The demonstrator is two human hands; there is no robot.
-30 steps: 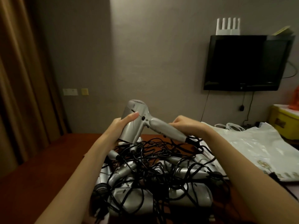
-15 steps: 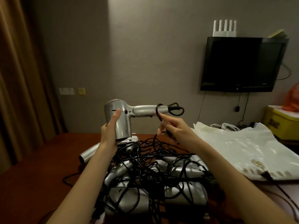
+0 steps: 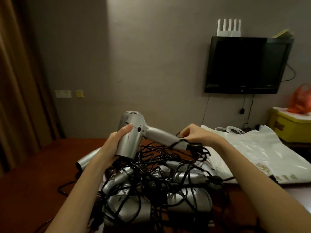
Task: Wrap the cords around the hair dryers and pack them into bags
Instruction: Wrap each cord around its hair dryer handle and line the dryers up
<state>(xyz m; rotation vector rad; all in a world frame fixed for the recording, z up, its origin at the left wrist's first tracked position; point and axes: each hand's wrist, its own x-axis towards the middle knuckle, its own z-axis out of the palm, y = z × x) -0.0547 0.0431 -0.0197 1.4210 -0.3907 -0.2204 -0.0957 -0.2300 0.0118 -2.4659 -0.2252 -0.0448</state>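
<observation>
The left hand holds the dryer by its barrel above the tangled pile on the table; the right hand pinches the cord at the handle, bags beside.

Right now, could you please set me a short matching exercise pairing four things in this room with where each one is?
Things:
1. held hair dryer
2. television
3. white plastic bags
4. orange bag

Places:
A. on the yellow box
B. mounted on the wall
C. in the left hand
D. lying flat to the right of the cord pile

Pairs: 1-C, 2-B, 3-D, 4-A
</observation>
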